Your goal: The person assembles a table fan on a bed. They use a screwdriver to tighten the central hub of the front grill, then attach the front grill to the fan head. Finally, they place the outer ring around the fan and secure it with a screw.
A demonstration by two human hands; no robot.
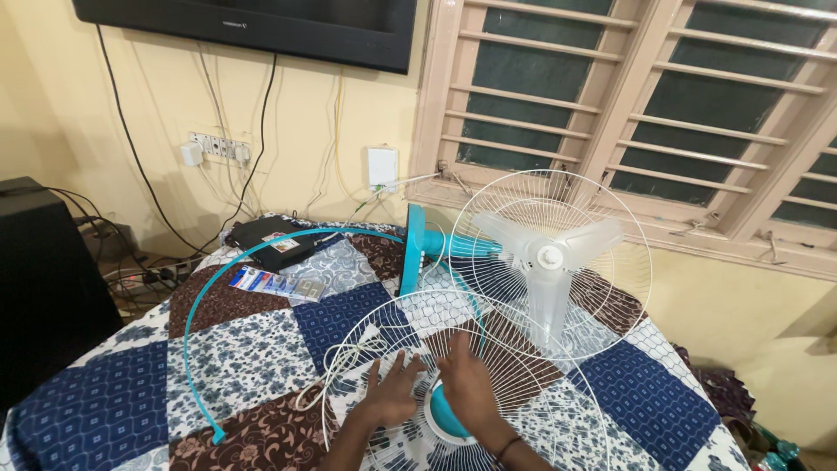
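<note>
A white wire fan guard (410, 349) with a teal centre cap (445, 417) lies flat on a patchwork cloth (244, 358). My left hand (390, 392) rests flat on its wires, fingers spread. My right hand (466, 384) lies on the wires beside the teal cap, fingers apart. Behind them stands the fan head: a teal motor housing (417, 249), translucent white blades (545, 257) and the rear wire guard (610, 288). A teal rim ring (196, 301) arcs over the cloth to the left, one end near the front edge.
A black box (266, 240) and a strip of small packets (275, 283) lie at the back of the cloth. A black speaker (39, 279) stands left, with cables and a wall socket strip (218, 148) behind. Shuttered window (654, 113) at right; a dark screen (261, 26) above.
</note>
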